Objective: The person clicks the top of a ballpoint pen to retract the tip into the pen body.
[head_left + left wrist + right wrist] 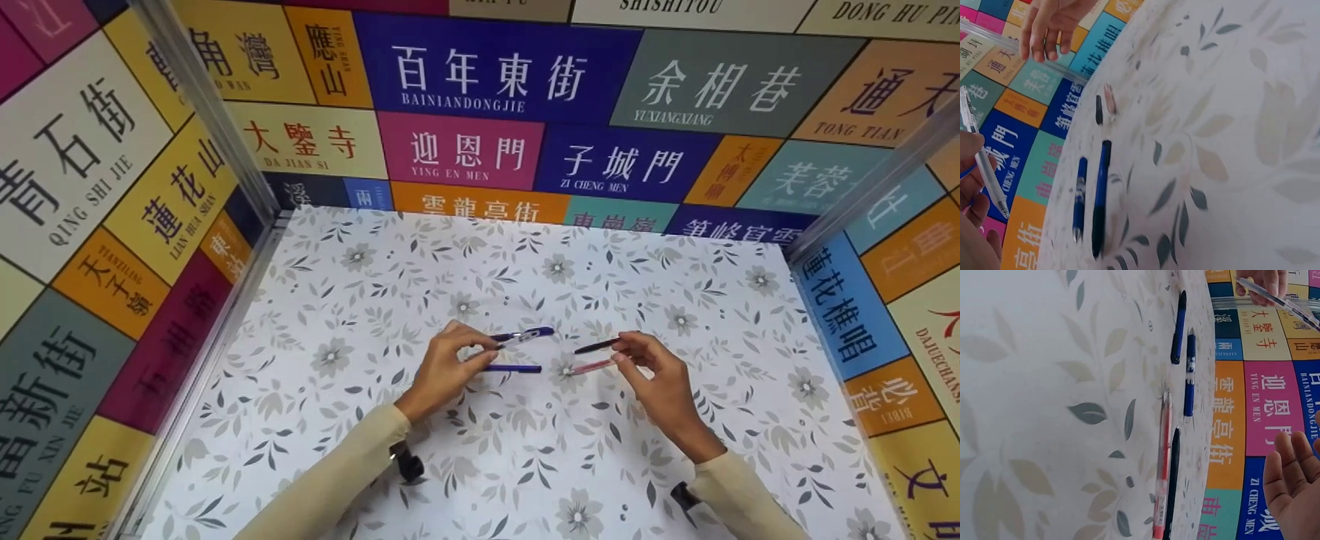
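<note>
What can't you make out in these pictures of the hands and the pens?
- Clear pen: top cut off by the left wrist view's edge; the left hand hides its grip.
- Right hand: fingertips cut off in the right wrist view.
- Pen lettering: too small.

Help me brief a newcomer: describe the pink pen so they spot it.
On the floral tablecloth, four pens lie between the hands, and the left hand holds a clear pen. The pink pen lies in the pair near the right hand, beside a black pen; it alone is pink, the others blue or black.
</note>
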A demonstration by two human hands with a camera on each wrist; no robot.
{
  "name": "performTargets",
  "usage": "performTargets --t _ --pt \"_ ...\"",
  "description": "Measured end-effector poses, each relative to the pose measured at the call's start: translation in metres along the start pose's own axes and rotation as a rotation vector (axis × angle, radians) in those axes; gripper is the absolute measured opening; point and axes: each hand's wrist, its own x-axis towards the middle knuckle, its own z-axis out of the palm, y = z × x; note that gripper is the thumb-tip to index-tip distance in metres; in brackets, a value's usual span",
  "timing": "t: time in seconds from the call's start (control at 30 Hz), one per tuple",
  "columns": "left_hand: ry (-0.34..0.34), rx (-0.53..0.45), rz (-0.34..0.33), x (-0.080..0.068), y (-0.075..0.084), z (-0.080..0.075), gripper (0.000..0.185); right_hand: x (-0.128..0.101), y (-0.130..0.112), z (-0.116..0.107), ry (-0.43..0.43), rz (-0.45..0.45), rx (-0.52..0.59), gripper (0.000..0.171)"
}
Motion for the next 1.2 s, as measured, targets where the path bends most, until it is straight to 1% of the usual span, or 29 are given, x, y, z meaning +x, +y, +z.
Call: performTargets --t 0.17,0.27,0.37,0.47,0.63,0.73,0.8,1.0,1.1,1.2 --pt "0.008 0.041 -0.014 -0.004 -0.009 -0.011 0.013 -0.007 -0.014 -0.003 0.025 -0.003 -0.01 0.036" --pt "0.018 0.051 -0.023 -0.005 -0.015 -0.014 0.013 -0.011 -0.021 -0.005 0.029 0.038 -0.002 0.034" --pt "0.02 0.052 -0.025 -0.007 -0.019 -0.017 0.014 -0.014 -0.021 -0.007 0.037 0.089 -0.009 0.032" --pt "0.013 0.053 -0.028 -0.009 -0.024 -0.02 0.014 -0.017 -0.015 -0.009 0.05 0.104 -0.011 0.032" --pt "-0.002 0.069 -0.039 -0.01 -0.033 -0.027 0.013 -0.018 -0.006 -0.013 0.062 0.06 -0.004 0.031" --pt "-0.003 0.079 -0.042 -0.012 -0.04 -0.032 0.011 -0.019 -0.003 -0.015 0.068 0.05 0.002 0.03" --pt "0.001 0.08 -0.05 -0.014 -0.045 -0.034 0.01 -0.02 0.003 -0.015 0.076 0.06 -0.012 0.031" --pt "0.013 0.077 -0.075 -0.018 -0.058 -0.04 0.011 -0.025 0.033 -0.018 0.081 0.115 -0.043 0.031" --pt "0.01 0.09 -0.078 -0.02 -0.065 -0.043 0.012 -0.027 0.041 -0.02 0.073 0.126 -0.035 0.034" --pt "0.004 0.106 -0.092 -0.023 -0.071 -0.046 0.012 -0.029 0.043 -0.021 0.068 0.128 -0.024 0.034"
